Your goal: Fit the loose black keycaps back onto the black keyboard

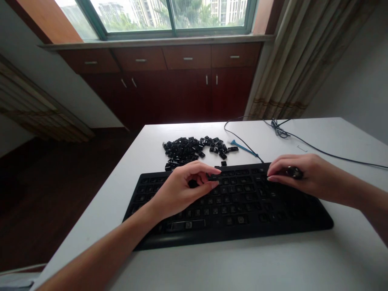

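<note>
A black keyboard (242, 210) with its keycaps off lies across the white table (230, 262). My left hand (182, 188) hovers over its upper middle rows, thumb and forefinger pinched on a small black keycap (214, 177). My right hand (295, 173) rests on the keyboard's upper right part, fingers curled round a small dark object (294, 172) that I cannot name. A pile of loose black keycaps (189, 149) lies on the table just behind the keyboard.
A blue keycap puller (241, 146) lies right of the pile. A black cable (303, 143) snakes across the far right of the table. Dark wood cabinets (182, 89) stand under a window behind; a curtain (303, 60) hangs at right.
</note>
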The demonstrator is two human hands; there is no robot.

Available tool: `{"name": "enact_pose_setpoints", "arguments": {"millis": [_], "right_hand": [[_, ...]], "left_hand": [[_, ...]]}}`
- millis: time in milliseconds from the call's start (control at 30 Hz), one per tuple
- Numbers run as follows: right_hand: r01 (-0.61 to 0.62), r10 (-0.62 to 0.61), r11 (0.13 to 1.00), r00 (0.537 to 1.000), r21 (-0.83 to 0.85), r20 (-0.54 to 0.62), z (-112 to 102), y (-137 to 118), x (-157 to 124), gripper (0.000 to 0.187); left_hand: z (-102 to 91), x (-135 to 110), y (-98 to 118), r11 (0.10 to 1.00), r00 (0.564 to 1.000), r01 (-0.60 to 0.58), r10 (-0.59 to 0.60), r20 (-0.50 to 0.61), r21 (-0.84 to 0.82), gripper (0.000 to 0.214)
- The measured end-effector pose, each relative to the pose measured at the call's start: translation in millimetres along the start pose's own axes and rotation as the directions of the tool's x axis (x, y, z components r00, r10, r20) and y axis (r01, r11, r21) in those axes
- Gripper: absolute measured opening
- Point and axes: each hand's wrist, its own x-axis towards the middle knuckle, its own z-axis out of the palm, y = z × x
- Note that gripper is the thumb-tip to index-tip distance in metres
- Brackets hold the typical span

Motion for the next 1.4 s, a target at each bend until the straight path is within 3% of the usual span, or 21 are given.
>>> {"name": "enact_pose_setpoints", "arguments": {"millis": [700, 933, 1400], "right_hand": [[0.023, -0.024, 0.997, 1.000, -0.074, -0.011, -5.3, 4.8, -1.6, 0.027], [0.078, -0.078, 0.997, 0.992, -0.005, 0.103, -2.3, -3.7, -1.2, 0.025], [0.068, -0.069, 0.998, 0.980, 0.008, 0.186, -5.2, -4.5, -3.8, 0.027]], "left_hand": [[0.6, 1.0, -0.1, 1.000, 1.000, -0.002, 0.002, 0.013, 0.005, 0.023], [0.0, -0.2, -1.6, 1.000, 1.000, -0.010, 0.010, 0.016, 0.017, 0.023], [-0.3, 1.4, -1.4, 0.999, 1.000, -0.009, 0.008, 0.013, 0.038, 0.024]]}}
